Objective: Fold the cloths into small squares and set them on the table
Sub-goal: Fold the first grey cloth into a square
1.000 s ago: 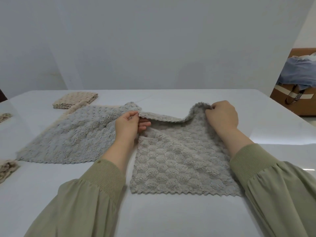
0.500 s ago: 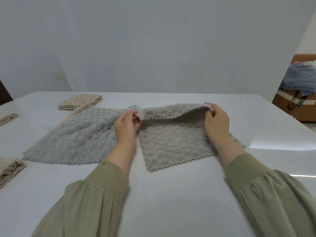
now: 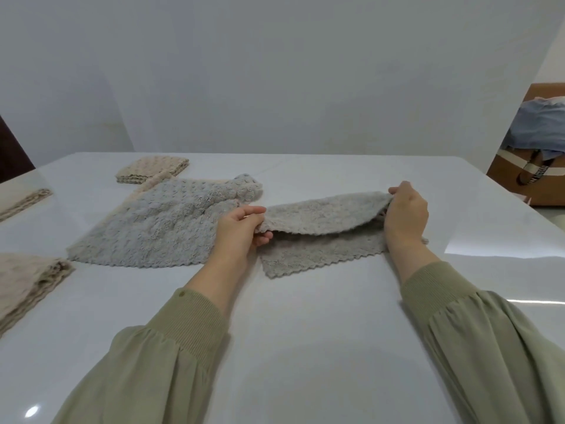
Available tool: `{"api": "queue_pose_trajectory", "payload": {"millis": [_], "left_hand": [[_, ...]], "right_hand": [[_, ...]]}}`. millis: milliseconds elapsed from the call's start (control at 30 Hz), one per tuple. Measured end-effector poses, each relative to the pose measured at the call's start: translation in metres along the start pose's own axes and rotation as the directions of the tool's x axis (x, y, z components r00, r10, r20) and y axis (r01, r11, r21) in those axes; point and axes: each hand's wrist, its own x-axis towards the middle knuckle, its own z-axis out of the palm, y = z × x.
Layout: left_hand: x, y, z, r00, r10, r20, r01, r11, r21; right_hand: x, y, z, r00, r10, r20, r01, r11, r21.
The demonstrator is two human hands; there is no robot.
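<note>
A grey textured cloth (image 3: pixel 321 215) lies on the white table (image 3: pixel 305 316) in front of me, its far half lifted and brought over towards me above the near half. My left hand (image 3: pixel 241 229) pinches the lifted edge's left corner. My right hand (image 3: pixel 405 211) pinches its right corner. The near zigzag edge of the cloth lies flat on the table. A second, unfolded blue-grey cloth (image 3: pixel 165 224) lies spread just to the left, with a beige cloth partly showing beneath it.
A folded beige cloth (image 3: pixel 151 169) sits at the far left. More folded beige cloths lie at the left edge (image 3: pixel 24 286) and further back (image 3: pixel 21 200). A cardboard box (image 3: pixel 526 175) with blue fabric stands beyond the table's right side.
Both hands have drawn the cloth's far edge up and over towards me, so the top layer now covers more of the near half. The view has tilted up slightly.
</note>
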Motion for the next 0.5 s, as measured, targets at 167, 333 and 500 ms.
{"api": "queue_pose_trajectory", "payload": {"millis": [167,333,500], "left_hand": [[-0.01,-0.002,-0.008,0.998,0.055,-0.02,-0.049,0.971,0.234],[-0.012,0.003,-0.021,0.983,0.1,-0.156,-0.072,0.981,0.179],[-0.012,0.005,-0.028,0.994,0.01,-0.113,-0.003,0.998,0.063]], "right_hand": [[-0.006,0.015,-0.008,0.981,0.023,0.194,0.07,0.885,-0.46],[-0.017,0.013,-0.018,0.965,-0.003,0.261,0.124,0.887,-0.446],[-0.022,0.012,-0.024,0.957,-0.056,0.285,0.177,0.891,-0.418]]}}
